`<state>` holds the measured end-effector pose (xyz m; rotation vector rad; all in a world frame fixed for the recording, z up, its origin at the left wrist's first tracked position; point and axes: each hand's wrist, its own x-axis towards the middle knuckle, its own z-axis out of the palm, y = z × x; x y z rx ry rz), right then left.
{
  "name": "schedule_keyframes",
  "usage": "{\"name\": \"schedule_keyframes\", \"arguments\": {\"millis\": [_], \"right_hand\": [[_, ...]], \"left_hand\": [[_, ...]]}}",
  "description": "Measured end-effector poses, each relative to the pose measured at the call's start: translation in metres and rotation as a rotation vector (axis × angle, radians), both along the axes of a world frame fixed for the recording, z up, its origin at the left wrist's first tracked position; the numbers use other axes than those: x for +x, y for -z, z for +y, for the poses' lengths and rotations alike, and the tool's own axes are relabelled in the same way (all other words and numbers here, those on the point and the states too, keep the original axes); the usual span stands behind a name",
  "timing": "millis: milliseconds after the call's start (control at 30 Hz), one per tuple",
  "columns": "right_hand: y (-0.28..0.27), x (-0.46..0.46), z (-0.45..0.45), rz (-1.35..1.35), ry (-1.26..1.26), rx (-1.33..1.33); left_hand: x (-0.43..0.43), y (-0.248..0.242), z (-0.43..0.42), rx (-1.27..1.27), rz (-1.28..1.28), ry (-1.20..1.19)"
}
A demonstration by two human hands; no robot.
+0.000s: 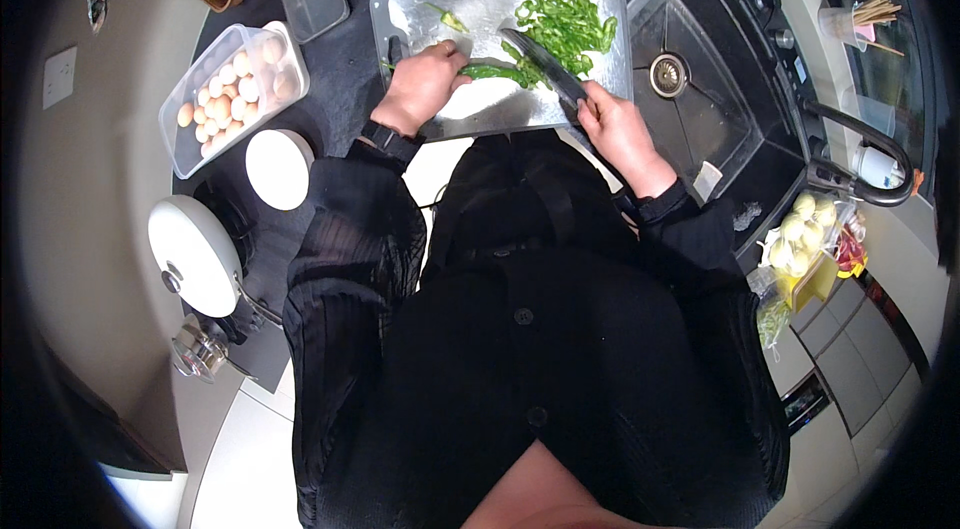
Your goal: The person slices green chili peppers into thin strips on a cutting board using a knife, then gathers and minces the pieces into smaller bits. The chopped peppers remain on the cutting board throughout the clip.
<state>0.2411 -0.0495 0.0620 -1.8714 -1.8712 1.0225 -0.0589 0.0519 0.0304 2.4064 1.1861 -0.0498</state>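
A metal cutting board (480, 112) lies before me. My left hand (426, 82) presses a long green pepper (491, 72) against it, fingers bent over the pepper's left part. In my right hand (619, 127) is the handle of a kitchen knife (547, 63), its dark blade slanting up and left across the pepper's right end. Cut pieces lie along the blade there. A heap of sliced green pepper (566, 22) covers the board's upper right. Above my left hand lies a small pepper end with its stem (450, 20).
To the right is a dark sink (694, 131) with a black faucet (862, 146). On the left stand a plastic box of eggs (225, 97), a clear container (315, 0), a white bowl (280, 169) and a white lidded pan (193, 255). Bagged produce (802, 232) sits at right.
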Motion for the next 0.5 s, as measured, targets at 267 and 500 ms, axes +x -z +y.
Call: {"name": "schedule_keyframes", "arguments": {"millis": [267,500], "right_hand": [[-0.005,-0.007,-0.004,-0.004,-0.049,0.107],[-0.01,-0.021,-0.007,-0.079,-0.104,0.073]], "left_hand": [[0.009,-0.007,0.004,0.02,0.022,0.083],[0.01,-0.005,0.009,0.024,0.088,0.093]]}}
